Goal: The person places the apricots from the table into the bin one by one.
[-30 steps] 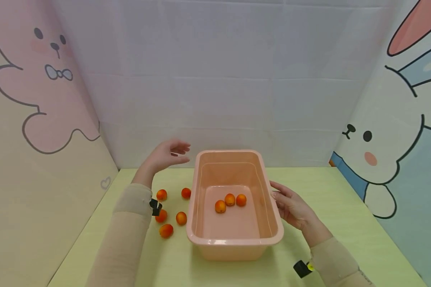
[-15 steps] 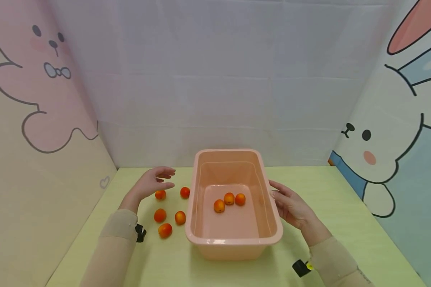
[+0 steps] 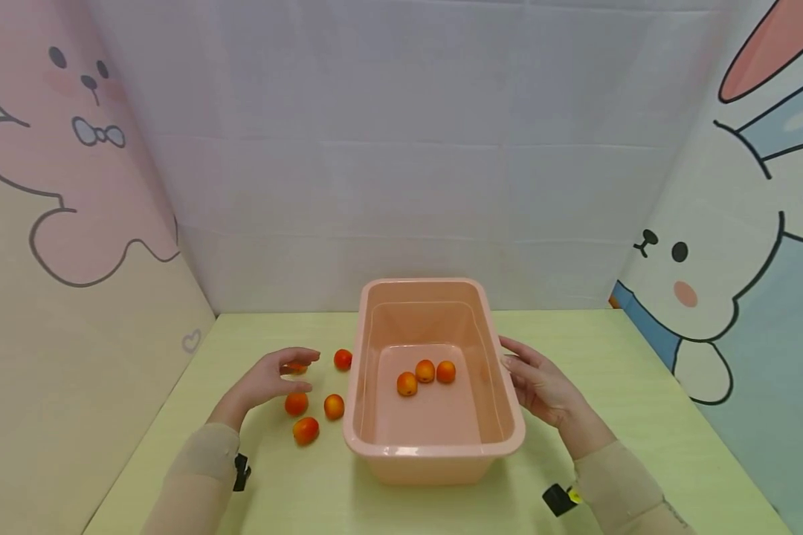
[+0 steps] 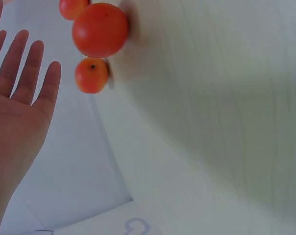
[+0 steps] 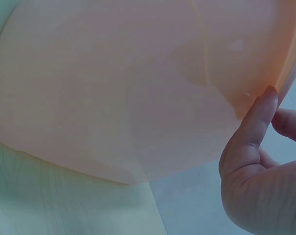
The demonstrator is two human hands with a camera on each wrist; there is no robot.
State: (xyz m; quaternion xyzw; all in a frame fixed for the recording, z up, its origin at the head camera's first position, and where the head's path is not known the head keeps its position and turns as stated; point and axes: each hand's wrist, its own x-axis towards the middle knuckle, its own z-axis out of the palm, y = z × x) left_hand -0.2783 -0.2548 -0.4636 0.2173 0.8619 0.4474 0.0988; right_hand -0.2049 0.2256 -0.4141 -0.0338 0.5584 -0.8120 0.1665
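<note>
My left hand (image 3: 265, 383) is at the left of the table, its fingers extended and apart, with nothing held. In the head view it partly hides a small orange-red round fruit (image 3: 297, 368); a second fruit (image 3: 297, 403) is just below the thumb. In the left wrist view, fruits (image 4: 100, 30) lie beyond the straight fingers. My right hand (image 3: 542, 386) holds the right rim of a peach-coloured plastic tub (image 3: 435, 451), its thumb (image 5: 258, 115) against the wall under the rim. Inside the tub sit 3 of the same fruits (image 3: 424, 371).
More orange-red fruits, one at the front (image 3: 305, 430), one beside the tub (image 3: 334, 406) and one farther back (image 3: 343, 360), lie left of the tub on the pale green table (image 3: 562, 334). A white sheet (image 3: 408, 186) hangs behind, with cartoon-printed panels on both sides.
My left hand has come down and to the left, from above the table near the tub's back corner to the loose fruits. My right hand and the tub have stayed put.
</note>
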